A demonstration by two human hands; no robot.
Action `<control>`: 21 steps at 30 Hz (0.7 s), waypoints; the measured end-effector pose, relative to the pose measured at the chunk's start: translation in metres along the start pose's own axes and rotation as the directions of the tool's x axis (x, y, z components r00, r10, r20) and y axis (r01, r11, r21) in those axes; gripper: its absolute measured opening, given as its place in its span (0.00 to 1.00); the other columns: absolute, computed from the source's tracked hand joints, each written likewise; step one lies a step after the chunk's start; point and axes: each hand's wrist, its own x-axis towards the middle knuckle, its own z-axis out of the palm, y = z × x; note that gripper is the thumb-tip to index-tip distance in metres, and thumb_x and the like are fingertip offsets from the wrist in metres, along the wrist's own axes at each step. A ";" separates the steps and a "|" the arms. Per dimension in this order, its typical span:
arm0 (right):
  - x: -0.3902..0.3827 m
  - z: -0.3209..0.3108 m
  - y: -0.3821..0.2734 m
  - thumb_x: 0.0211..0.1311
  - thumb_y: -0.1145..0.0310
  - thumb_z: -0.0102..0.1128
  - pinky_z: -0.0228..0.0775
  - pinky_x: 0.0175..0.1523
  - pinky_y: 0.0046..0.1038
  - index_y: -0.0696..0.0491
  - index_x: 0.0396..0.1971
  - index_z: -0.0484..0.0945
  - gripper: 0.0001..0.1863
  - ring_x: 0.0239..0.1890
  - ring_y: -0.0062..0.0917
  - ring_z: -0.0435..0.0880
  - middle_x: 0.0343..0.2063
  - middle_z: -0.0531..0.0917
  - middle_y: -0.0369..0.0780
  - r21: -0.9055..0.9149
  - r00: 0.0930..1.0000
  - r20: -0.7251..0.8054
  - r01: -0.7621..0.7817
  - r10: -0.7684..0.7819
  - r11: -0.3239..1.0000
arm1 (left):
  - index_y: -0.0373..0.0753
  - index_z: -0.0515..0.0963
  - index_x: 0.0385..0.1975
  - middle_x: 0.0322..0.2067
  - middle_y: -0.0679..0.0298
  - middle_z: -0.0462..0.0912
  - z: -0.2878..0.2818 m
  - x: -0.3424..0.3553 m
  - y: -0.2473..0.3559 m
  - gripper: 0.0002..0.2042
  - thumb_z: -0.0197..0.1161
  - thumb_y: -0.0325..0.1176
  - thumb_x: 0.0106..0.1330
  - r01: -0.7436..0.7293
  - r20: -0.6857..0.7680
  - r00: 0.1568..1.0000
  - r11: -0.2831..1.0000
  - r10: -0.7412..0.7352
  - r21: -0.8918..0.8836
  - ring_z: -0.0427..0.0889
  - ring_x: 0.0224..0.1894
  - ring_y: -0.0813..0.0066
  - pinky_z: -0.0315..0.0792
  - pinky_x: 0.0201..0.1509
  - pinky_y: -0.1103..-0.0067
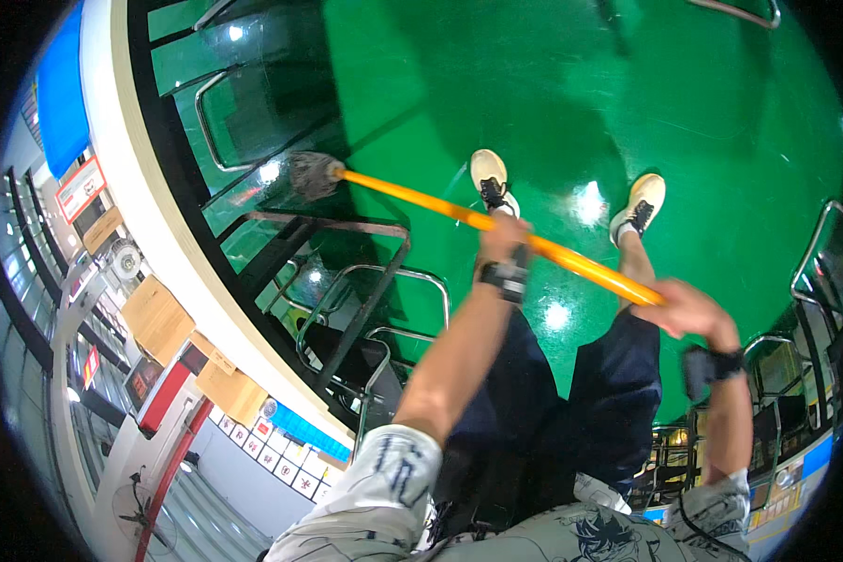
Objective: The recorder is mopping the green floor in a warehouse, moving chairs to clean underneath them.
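A mop with a yellow-orange handle (581, 260) runs slantwise across the view in front of my legs. Its grey string head (312, 175) rests on the green floor at the left, beside the table's underside frame. My left hand (505, 239) is wrapped round the middle of the handle. Near the handle's upper end, my right hand (688, 307) grips it, slightly blurred. Dark bands sit on both wrists. My two pale shoes stand apart on the floor, beyond the handle.
A long white-topped table (173, 234) with black legs stands along the left. Metal-framed stools (375, 281) are tucked under it, close to the mop head. Cardboard boxes (156, 318) sit on the tabletop. More metal-framed chairs (820, 248) stand at the right. The green floor (553, 84) is glossy.
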 end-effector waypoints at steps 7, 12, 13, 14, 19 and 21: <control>-0.275 -0.004 0.237 0.42 0.73 0.63 0.54 0.10 0.18 0.57 0.24 0.72 0.10 0.04 0.15 0.58 0.08 0.70 0.35 0.375 0.926 -0.205 -0.226 0.318 0.899 | 0.43 0.65 0.21 0.16 0.69 0.67 0.266 -0.250 0.076 0.12 0.48 0.43 0.59 0.547 0.516 0.832 -0.151 0.202 -0.823 0.67 0.15 0.78 0.64 0.17 0.81; -0.267 0.008 0.113 0.39 0.78 0.52 0.56 0.42 0.34 0.58 0.36 0.71 0.17 0.38 0.41 0.65 0.34 0.72 0.47 -0.149 0.528 -0.627 -0.803 0.572 0.577 | 0.42 0.64 0.26 0.16 0.69 0.65 0.181 -0.274 0.178 0.11 0.49 0.43 0.61 0.715 0.760 0.650 -0.345 0.010 -0.607 0.67 0.17 0.79 0.64 0.21 0.83; -0.258 0.001 0.088 0.39 0.80 0.49 0.57 0.50 0.37 0.58 0.40 0.71 0.21 0.46 0.48 0.66 0.40 0.73 0.49 -0.168 0.490 -0.639 -0.841 0.593 0.514 | 0.42 0.64 0.28 0.14 0.70 0.64 0.159 -0.264 0.197 0.12 0.51 0.44 0.60 0.693 0.729 0.680 -0.261 -0.074 -0.673 0.66 0.16 0.79 0.63 0.19 0.82; -0.247 -0.005 0.070 0.40 0.78 0.51 0.59 0.47 0.37 0.58 0.38 0.71 0.18 0.43 0.47 0.68 0.38 0.74 0.49 -0.295 0.560 -0.683 -0.798 0.469 0.525 | 0.42 0.63 0.26 0.14 0.70 0.63 0.150 -0.240 0.194 0.13 0.50 0.45 0.60 0.597 0.620 0.783 -0.343 0.054 -0.725 0.66 0.16 0.79 0.63 0.19 0.81; -0.088 0.021 0.022 0.40 0.62 0.63 0.63 0.30 0.36 0.57 0.17 0.72 0.14 0.25 0.39 0.73 0.17 0.73 0.44 -0.759 0.769 -0.585 -0.407 -0.258 0.508 | 0.43 0.61 0.17 0.09 0.69 0.61 0.006 -0.064 0.123 0.15 0.46 0.43 0.62 0.277 0.271 0.912 -0.026 -0.309 -0.961 0.63 0.10 0.77 0.65 0.14 0.78; -0.002 0.057 -0.044 0.41 0.67 0.59 0.64 0.27 0.34 0.54 0.11 0.70 0.09 0.18 0.35 0.73 0.13 0.73 0.42 -0.823 0.822 -0.399 -0.125 -0.407 0.554 | 0.44 0.64 0.21 0.13 0.68 0.65 -0.056 0.033 0.010 0.10 0.50 0.41 0.59 0.284 0.296 0.955 -0.248 -0.013 -0.926 0.68 0.14 0.75 0.69 0.20 0.77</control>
